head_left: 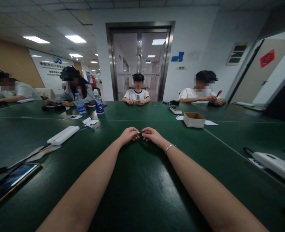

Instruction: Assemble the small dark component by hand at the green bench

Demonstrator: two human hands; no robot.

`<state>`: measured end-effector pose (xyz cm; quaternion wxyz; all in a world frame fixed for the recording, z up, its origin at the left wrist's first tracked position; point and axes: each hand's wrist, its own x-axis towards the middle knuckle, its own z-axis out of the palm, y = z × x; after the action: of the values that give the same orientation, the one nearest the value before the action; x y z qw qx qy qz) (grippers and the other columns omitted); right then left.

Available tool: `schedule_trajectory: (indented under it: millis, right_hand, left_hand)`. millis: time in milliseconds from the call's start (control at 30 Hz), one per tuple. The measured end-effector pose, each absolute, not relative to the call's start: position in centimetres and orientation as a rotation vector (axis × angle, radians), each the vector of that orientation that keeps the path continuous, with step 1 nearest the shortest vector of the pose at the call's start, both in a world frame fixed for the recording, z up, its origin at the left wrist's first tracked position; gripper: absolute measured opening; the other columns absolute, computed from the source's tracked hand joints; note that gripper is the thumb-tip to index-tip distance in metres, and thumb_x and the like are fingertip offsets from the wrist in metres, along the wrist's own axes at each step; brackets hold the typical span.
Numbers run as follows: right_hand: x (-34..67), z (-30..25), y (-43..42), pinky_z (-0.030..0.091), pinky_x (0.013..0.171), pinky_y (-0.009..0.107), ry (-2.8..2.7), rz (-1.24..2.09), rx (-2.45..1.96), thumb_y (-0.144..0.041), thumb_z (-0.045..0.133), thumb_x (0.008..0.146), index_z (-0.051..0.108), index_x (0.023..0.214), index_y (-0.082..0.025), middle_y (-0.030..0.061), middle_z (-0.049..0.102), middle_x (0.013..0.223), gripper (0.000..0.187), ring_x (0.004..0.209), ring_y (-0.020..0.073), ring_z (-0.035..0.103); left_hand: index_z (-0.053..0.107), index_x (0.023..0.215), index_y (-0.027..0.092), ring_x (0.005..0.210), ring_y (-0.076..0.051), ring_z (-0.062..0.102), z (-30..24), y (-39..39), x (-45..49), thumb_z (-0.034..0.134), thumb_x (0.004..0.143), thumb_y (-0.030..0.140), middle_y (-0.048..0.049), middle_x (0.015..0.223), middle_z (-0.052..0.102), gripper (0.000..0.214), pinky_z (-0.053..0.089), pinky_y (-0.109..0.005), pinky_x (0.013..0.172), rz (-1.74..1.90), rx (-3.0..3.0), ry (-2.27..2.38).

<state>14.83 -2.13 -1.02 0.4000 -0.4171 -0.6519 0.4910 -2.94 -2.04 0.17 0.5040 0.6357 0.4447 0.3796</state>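
Note:
Both my arms stretch out over a dark green table (137,180). My left hand (129,134) and my right hand (152,134) meet at the middle of the table, fingers curled. Between their fingertips they pinch a small dark object with a shiny part (140,132), too small to name. A silver bracelet (169,148) sits on my right wrist.
A white power strip (63,135) and paper scraps (90,121) lie to the left, a phone (10,180) near the left edge. A cardboard box (194,119) stands right of centre, another white power strip (276,165) at far right. Two water bottles (98,102) and several seated people are at the far side.

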Motion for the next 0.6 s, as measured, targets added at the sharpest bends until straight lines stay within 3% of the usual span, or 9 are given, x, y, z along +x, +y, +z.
schedule_trajectory:
  millis: [167,267,367,467,600]
  right_hand:
    - [14.0,-1.3,-2.8,0.042,0.075,0.03,-1.998,0.592,-1.273,-0.024,0.066,0.073,0.058,0.084,-0.017,0.0033,0.062,0.084,0.015,0.086,0.0186,0.054]
    - [13.6,-0.9,-3.5,0.038,0.083,0.035,-2.193,0.311,-1.366,-0.034,0.064,0.077,0.062,0.091,-0.018,0.0066,0.063,0.094,0.021,0.099,0.0238,0.049]
    - [13.3,-0.6,-4.7,0.033,0.092,0.04,-2.357,0.244,-1.392,-0.033,0.054,0.085,0.059,0.113,-0.018,0.0105,0.057,0.117,0.032,0.11,0.0257,0.046]
    - [13.2,-0.3,-7.5,0.023,0.102,0.047,-2.476,0.22,-1.442,-0.034,0.042,0.091,0.042,0.134,-0.017,0.0117,0.037,0.14,0.046,0.127,0.0302,0.031]
    - [14.5,2.3,-14.4,0.015,0.108,0.049,-2.643,0.415,-1.364,-0.042,0.035,0.092,0.027,0.143,-0.022,0.0057,0.022,0.148,0.055,0.135,0.03,0.017]
  left_hand:
    - [0.058,0.085,0.013,0.059,-0.01,0.052,-0.2,-2.0,-3.1,0.066,0.068,0.035,-0.0012,0.068,0.058,0.029,0.04,-0.022,0.053,0.938,1.629,1.057]
    - [0.059,0.088,0.012,0.058,-0.009,0.051,-0.4,-2.0,-3.0,0.069,0.064,0.037,-0.0012,0.07,0.058,0.036,0.04,-0.022,0.052,0.911,1.711,1.017]
    - [0.059,0.087,0.013,0.058,-0.009,0.051,-0.5,-2.0,-3.1,0.07,0.063,0.039,-0.0012,0.072,0.057,0.037,0.04,-0.022,0.052,0.91,1.756,1.002]
    - [0.056,0.086,0.014,0.059,-0.01,0.053,-0.2,-3.3,-4.3,0.069,0.064,0.04,-0.0031,0.078,0.059,0.037,0.04,-0.022,0.05,0.859,1.77,1.051]
    - [0.051,0.091,0.016,0.064,-0.013,0.058,0.9,-7.6,-8.1,0.064,0.069,0.043,-0.0067,0.089,0.061,0.037,0.04,-0.021,0.047,0.746,1.708,1.181]
